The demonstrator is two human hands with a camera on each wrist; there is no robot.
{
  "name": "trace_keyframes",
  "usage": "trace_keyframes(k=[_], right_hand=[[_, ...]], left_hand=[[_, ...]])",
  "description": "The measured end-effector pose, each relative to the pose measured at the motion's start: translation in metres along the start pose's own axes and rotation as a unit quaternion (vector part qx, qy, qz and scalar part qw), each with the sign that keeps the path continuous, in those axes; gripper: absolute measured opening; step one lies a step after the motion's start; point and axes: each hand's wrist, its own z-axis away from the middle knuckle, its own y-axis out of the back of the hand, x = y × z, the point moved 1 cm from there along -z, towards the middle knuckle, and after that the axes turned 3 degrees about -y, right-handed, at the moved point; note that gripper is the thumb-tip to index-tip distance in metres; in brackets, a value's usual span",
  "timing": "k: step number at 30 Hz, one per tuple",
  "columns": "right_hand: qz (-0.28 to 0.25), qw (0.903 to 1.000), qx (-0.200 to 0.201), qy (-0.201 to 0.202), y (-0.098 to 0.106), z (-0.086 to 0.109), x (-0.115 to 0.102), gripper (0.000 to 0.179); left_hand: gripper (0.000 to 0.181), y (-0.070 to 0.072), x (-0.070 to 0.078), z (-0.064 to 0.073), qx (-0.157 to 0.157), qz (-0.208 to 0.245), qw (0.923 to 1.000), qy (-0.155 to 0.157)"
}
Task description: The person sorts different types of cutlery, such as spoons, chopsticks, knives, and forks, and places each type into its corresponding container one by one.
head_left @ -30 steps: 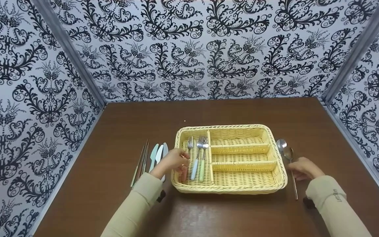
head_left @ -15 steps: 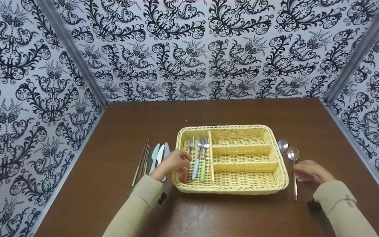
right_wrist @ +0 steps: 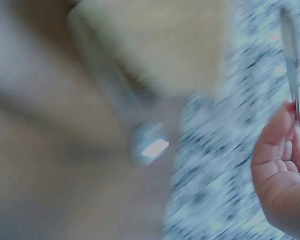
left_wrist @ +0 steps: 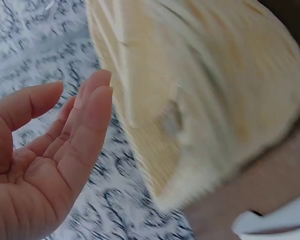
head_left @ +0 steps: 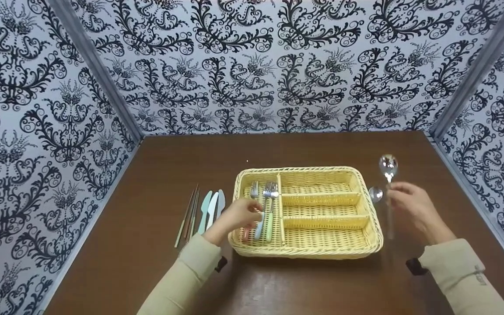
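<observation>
A metal spoon is raised at the right of the wicker basket, its bowl upward. My right hand pinches its handle between thumb and fingers, as the right wrist view also shows. A second spoon lies on the table against the basket's right side. Over the basket's left compartment hovers my left hand, fingers relaxed and nothing between them in the left wrist view. Below it lie three forks: one with a pink handle, one with a blue handle, one with a green handle.
Three more compartments, split by wicker dividers, fill the basket's right part. Left of the basket lie several chopsticks and three table knives on the brown table. Patterned walls enclose the back and sides.
My right hand has lifted the spoon off the table and moved it away from me. My left hand has shifted slightly right, over the forks' handles.
</observation>
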Motion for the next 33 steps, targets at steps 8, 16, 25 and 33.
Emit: trace_keyframes(k=[8,16,25,33], right_hand=[[-0.149,0.9827,-0.034,0.105,-0.069,0.04,-0.057,0.012],[-0.137,0.9847,-0.034,0.103,-0.122,0.062,-0.076,0.008],[-0.113,0.9872,-0.044,0.103,-0.141,0.063,-0.078,0.004],[-0.123,0.9853,-0.067,0.098,-0.146,0.064,-0.076,0.004]], left_hand=[[0.024,-0.036,0.049,0.006,0.008,-0.031,0.9955,-0.09],[0.026,-0.064,0.075,0.011,0.034,-0.078,0.9828,-0.164],[0.014,-0.069,0.079,0.008,0.088,-0.096,0.975,-0.18],[0.012,-0.072,0.077,0.007,0.108,-0.088,0.9718,-0.19]])
